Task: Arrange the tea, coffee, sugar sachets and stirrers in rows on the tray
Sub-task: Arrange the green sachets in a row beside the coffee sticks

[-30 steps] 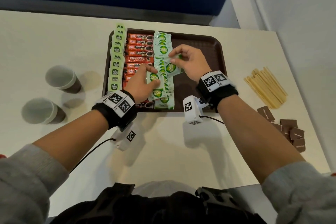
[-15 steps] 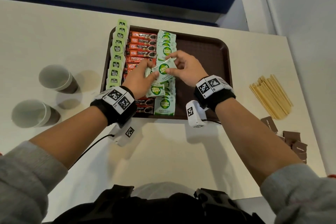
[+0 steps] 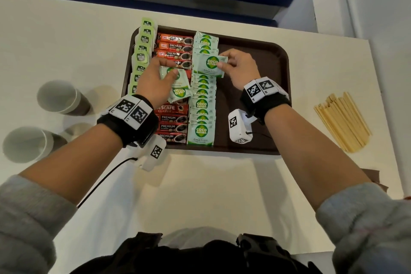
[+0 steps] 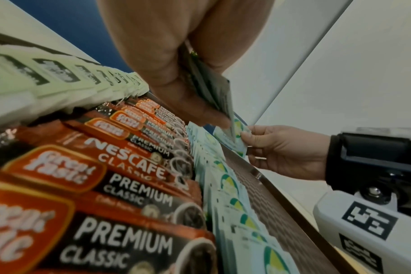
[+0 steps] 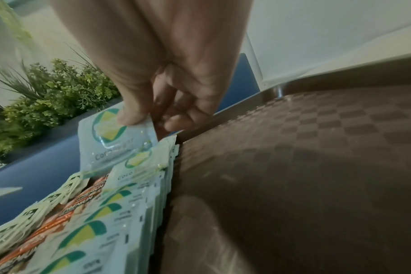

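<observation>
On the brown tray [image 3: 255, 51] lie three rows: pale green tea bags [image 3: 142, 55] at the left, red coffee sticks [image 3: 173, 118] in the middle, white-green sugar sachets [image 3: 201, 131] beside them. My left hand [image 3: 155, 80] grips a small stack of sugar sachets [image 3: 178, 87] above the coffee row; the same stack [image 4: 211, 92] shows in the left wrist view. My right hand [image 3: 235, 66] pinches one sugar sachet [image 3: 209, 65] by its right edge, over the far part of the sugar row; the sachet [image 5: 110, 140] hangs tilted from thumb and finger in the right wrist view.
Wooden stirrers [image 3: 342, 120] lie in a bundle on the white table right of the tray. Two paper cups [image 3: 60, 98] [image 3: 26, 142] stand at the left. A brown sachet [image 3: 373, 173] peeks out behind my right forearm. The tray's right half [image 5: 317, 148] is bare.
My right hand took one sachet from the left hand's stack and carried it up and to the right over the sugar row. The left hand stayed over the coffee row.
</observation>
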### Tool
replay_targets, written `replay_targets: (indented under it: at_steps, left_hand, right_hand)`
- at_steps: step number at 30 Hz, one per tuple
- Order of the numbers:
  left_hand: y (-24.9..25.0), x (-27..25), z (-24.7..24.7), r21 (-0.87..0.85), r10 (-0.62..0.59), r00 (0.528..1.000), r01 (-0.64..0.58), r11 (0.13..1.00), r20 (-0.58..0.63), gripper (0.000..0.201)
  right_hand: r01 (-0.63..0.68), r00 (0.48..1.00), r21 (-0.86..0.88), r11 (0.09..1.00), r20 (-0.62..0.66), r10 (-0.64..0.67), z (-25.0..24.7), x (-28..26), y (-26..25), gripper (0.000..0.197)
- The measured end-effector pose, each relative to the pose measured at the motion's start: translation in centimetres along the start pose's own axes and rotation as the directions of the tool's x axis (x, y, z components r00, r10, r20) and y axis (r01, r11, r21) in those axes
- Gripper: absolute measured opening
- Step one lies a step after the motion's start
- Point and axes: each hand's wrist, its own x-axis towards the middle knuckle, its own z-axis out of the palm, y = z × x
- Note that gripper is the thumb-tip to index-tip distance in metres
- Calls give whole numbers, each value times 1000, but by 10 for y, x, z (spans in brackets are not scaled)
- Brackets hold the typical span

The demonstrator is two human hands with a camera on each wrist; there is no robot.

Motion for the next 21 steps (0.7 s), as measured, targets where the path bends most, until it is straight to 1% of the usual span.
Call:
replay_targets:
  at_steps: [7,11,16,21]
  left_hand:
    - [-3,3,-1,-11,-23,1000,23,1000,18,12]
    - [-4,3,-3,-10,-18,999,18,1000,34,11]
    - [-6,3,-3,-18,-26,999,27,999,42,11]
    - [-8,3,-3,-7,-29,999,29,1000,42,12]
  right_hand:
    - [13,1000,-65,998,7,-13,8,10,1,25]
    - [15,1000,-71,997,14,-14,11,13,1,28]
    - [-8,999,-24,1000,-53,7,16,14,2,25]
    - [-16,997,-26,1000,-76,14,19,11,2,24]
